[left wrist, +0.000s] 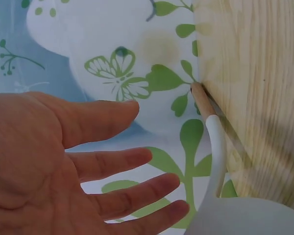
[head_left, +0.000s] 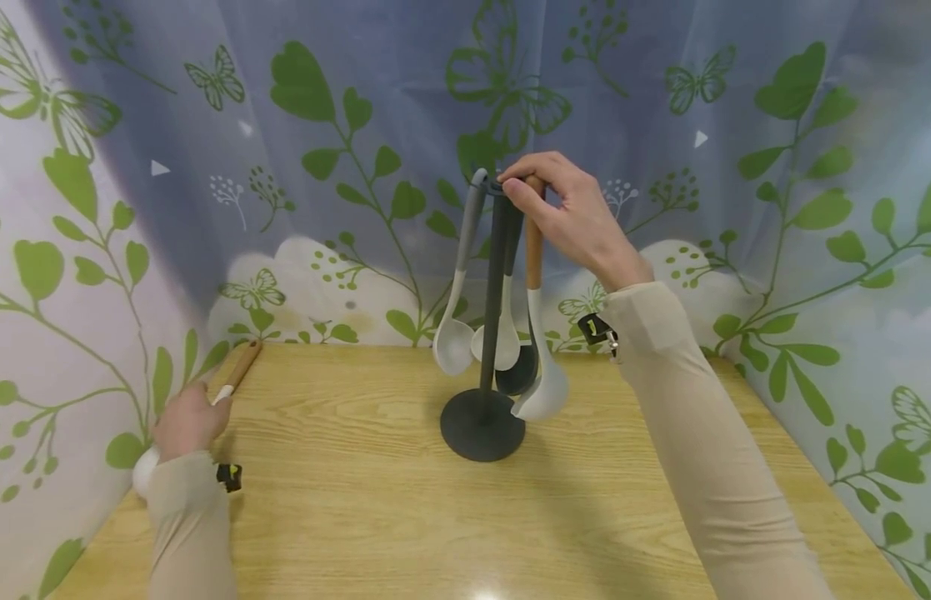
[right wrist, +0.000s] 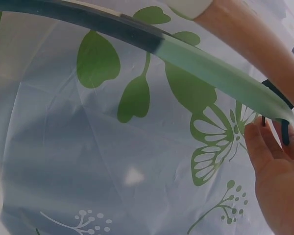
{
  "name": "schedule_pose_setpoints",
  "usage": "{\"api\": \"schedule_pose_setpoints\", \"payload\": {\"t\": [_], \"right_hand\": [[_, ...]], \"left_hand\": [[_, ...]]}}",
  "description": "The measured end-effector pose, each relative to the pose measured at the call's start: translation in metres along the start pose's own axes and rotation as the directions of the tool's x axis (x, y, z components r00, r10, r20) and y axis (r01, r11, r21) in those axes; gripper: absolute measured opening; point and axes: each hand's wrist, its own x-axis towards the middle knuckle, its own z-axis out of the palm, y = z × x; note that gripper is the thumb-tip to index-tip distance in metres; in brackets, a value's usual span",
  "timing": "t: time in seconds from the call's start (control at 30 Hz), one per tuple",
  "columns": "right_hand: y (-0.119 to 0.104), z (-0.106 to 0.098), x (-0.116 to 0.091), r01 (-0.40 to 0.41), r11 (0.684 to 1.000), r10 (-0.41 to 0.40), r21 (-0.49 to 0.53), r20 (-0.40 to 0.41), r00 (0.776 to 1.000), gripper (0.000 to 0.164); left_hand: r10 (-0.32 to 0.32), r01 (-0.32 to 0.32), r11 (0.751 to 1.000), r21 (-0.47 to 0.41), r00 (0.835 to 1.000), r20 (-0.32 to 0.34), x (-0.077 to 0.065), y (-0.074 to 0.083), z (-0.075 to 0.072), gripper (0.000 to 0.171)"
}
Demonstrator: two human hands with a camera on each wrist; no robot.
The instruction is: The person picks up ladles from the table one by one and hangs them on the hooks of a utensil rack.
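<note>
My right hand (head_left: 573, 208) pinches the top of a dark utensil stand (head_left: 483, 427) with thumb and fingertips, the thumb crossing the wooden handle of a white ladle (head_left: 543, 392) that hangs there. Also hanging are a white ladle with a grey handle (head_left: 454, 342), a pale spoon-like utensil (head_left: 508, 333) and a dark-bowled one (head_left: 519, 371). In the right wrist view the right hand (right wrist: 279, 181) is beside the hooks, below a light-green handle (right wrist: 220, 81). My left hand (head_left: 189, 421), fingers spread, hovers by another white ladle with a wooden handle (left wrist: 216, 147), apart from it in the left wrist view.
The wooden table (head_left: 345, 500) has the stand near its back middle and the loose ladle along its left edge. A leaf-and-butterfly patterned curtain (head_left: 390, 158) encloses the back and both sides. Black wrist straps (head_left: 594, 327) sit at both cuffs.
</note>
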Motion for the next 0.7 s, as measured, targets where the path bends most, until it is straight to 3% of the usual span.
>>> {"api": "schedule_pose_setpoints", "payload": {"t": [0.1, 0.27, 0.4, 0.5, 0.7], "right_hand": [[-0.015, -0.002, -0.005, 0.000, 1.000, 0.000, 0.010, 0.002, 1.000, 0.035], [-0.020, -0.003, -0.007, -0.020, 0.999, 0.020, 0.031, 0.009, 1.000, 0.034], [-0.021, -0.003, -0.008, -0.013, 0.999, 0.013, 0.032, 0.001, 1.000, 0.035], [-0.016, -0.002, -0.006, -0.002, 1.000, 0.002, 0.027, -0.002, 1.000, 0.035], [0.008, 0.001, 0.002, 0.000, 1.000, 0.000, 0.003, 0.004, 1.000, 0.037]], "left_hand": [[0.001, -0.001, 1.000, 0.004, 1.000, 0.009, 0.000, -0.004, 0.001, 0.056], [-0.017, 0.017, 1.000, 0.009, 0.999, 0.038, 0.000, -0.008, 0.003, 0.056], [-0.049, 0.049, 0.999, -0.002, 0.997, 0.064, -0.001, -0.009, 0.003, 0.043], [-0.075, 0.076, 0.997, -0.011, 0.995, 0.066, -0.002, -0.011, 0.004, 0.033], [-0.097, 0.097, 0.995, -0.001, 0.992, 0.079, -0.002, -0.018, 0.005, 0.033]]}}
